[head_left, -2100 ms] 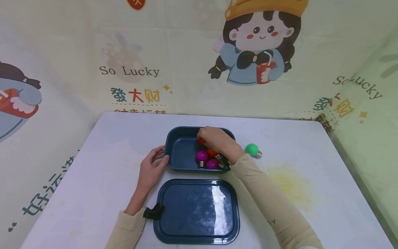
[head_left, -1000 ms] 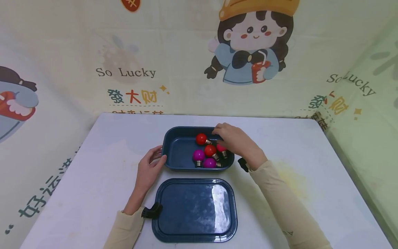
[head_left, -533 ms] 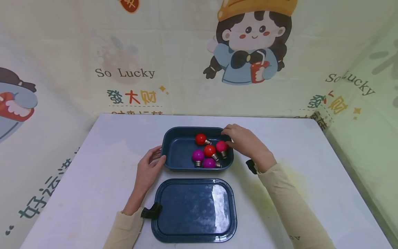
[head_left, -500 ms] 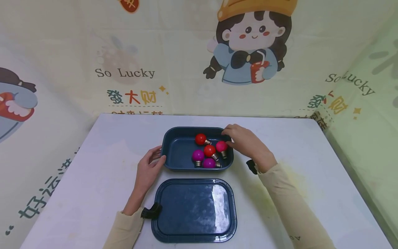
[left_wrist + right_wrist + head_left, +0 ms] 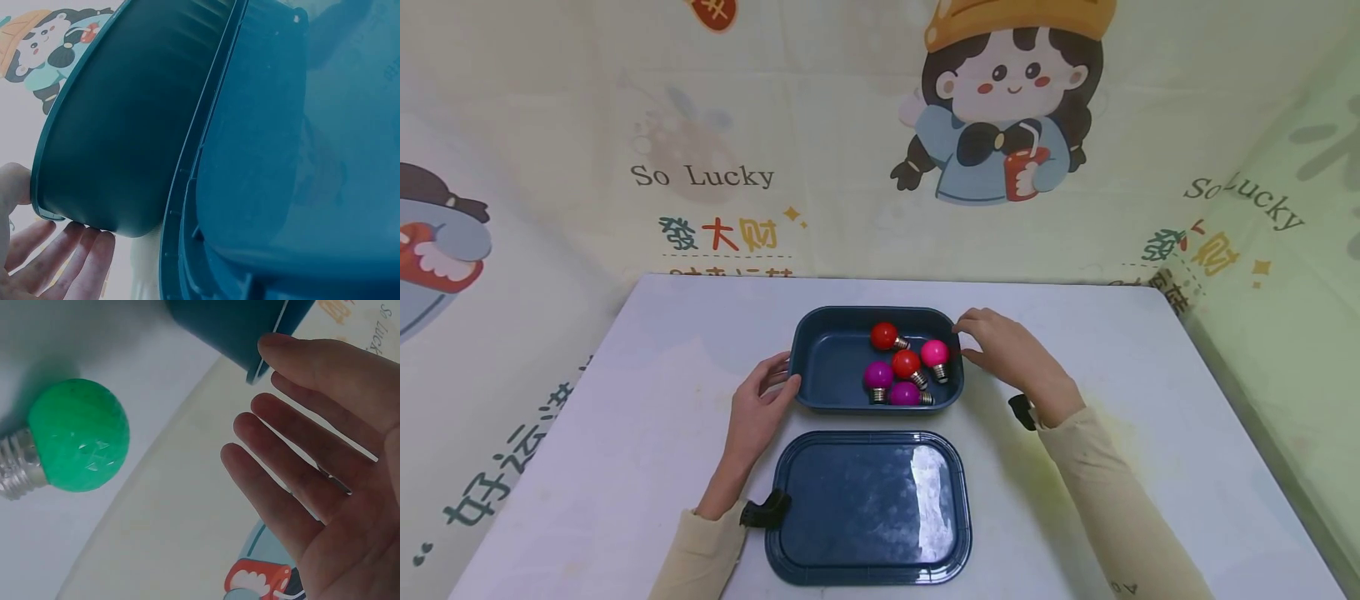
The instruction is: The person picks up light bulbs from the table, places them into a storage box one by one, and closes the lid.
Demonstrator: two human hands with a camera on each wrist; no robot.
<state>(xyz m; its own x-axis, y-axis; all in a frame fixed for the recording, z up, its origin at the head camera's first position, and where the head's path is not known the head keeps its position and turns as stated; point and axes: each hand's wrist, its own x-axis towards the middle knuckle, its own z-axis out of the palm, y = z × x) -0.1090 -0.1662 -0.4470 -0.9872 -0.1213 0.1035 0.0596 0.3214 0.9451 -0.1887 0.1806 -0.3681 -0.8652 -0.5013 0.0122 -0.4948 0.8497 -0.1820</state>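
Clearance is found at the left end of the container (image 5: 827,360); its right half is obstructed by five bulbs (image 5: 906,362).

A printed backdrop (image 5: 842,125), probably cloth, borders the white table (image 5: 1150,383).

Setting: screened-off nook; room type unclear.
You face a white table (image 5: 647,400); printed cloth (image 5: 842,108) with cartoon figures (image 5: 977,171) and "So Lucky" lettering (image 5: 730,176) backs and flanks it.

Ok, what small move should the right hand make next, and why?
Probably move the right hand to the green bulb: it lies outside the box, which holds five other bulbs, and the hand's fingers hold no bulb.
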